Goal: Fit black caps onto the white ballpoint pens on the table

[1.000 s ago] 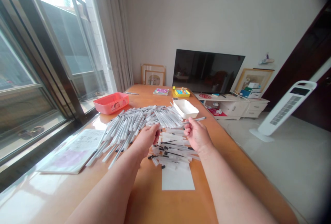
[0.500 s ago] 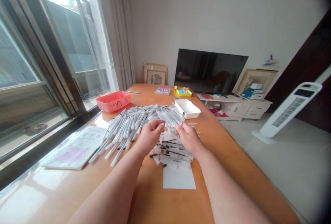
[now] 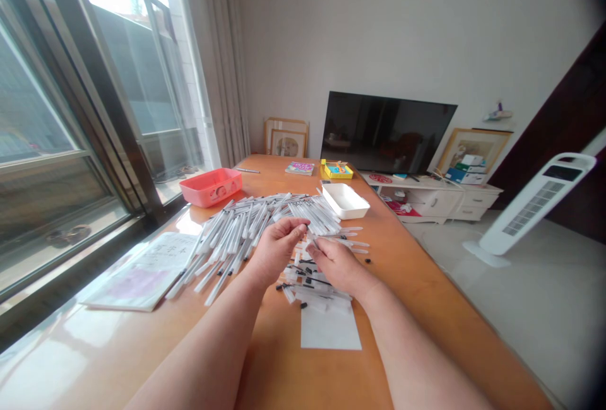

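My left hand (image 3: pixel 279 247) is closed in a pinch above the pile; what its fingertips hold is too small to make out. Close by on its right, my right hand (image 3: pixel 338 263) is closed on a pen (image 3: pixel 311 244), mostly hidden by the fingers. Beneath the hands lie loose clear pen caps (image 3: pixel 323 302) and thin black-tipped refills (image 3: pixel 316 281), partly on a sheet of white paper (image 3: pixel 330 330). Beyond and to the left spreads a large heap of clear pens (image 3: pixel 237 227). One small black plug (image 3: pixel 368 260) sits on the table right of my right hand.
A red plastic basket (image 3: pixel 211 192) stands back left, a white tray (image 3: pixel 347 205) back right. An open booklet (image 3: pixel 137 277) lies at left on the wooden table (image 3: pixel 416 334). Farther back are a yellow box (image 3: pixel 338 171) and a purple book (image 3: pixel 300 168). A window borders the left side.
My right hand has turned inward and moved left toward my left hand, and the upright pen in it is now mostly hidden. A black plug now shows on the table at right.
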Demonstrator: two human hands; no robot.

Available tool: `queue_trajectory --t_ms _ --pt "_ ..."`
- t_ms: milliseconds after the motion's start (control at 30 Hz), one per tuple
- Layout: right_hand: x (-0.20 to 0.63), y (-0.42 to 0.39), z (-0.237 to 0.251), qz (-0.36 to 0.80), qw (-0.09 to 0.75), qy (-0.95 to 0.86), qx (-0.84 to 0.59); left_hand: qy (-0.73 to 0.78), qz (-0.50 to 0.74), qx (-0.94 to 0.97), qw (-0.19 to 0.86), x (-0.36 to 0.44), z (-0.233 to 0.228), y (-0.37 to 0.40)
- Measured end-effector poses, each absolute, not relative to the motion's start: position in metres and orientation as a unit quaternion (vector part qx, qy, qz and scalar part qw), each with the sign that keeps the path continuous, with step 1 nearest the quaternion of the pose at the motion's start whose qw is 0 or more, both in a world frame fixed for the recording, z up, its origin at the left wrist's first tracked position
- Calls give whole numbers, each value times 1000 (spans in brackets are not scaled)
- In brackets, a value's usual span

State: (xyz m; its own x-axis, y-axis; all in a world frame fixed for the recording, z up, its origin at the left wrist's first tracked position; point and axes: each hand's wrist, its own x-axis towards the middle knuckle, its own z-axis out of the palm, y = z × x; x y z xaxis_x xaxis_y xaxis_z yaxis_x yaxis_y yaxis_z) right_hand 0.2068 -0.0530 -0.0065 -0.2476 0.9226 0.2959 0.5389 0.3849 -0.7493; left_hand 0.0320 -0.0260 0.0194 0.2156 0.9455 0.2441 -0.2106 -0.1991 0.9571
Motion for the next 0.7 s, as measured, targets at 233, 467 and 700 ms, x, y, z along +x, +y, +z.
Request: queue_trajectory --t_ms 233,467,700 --pt "210 -59 9 377 399 -702 -454 329 559 523 553 19 8 -9" --pt "214 -57 5 410 403 -685 -447 362 505 598 507 8 8 -4" --pt "216 -60 10 409 390 -687 -456 405 451 711 357 4 10 -6"
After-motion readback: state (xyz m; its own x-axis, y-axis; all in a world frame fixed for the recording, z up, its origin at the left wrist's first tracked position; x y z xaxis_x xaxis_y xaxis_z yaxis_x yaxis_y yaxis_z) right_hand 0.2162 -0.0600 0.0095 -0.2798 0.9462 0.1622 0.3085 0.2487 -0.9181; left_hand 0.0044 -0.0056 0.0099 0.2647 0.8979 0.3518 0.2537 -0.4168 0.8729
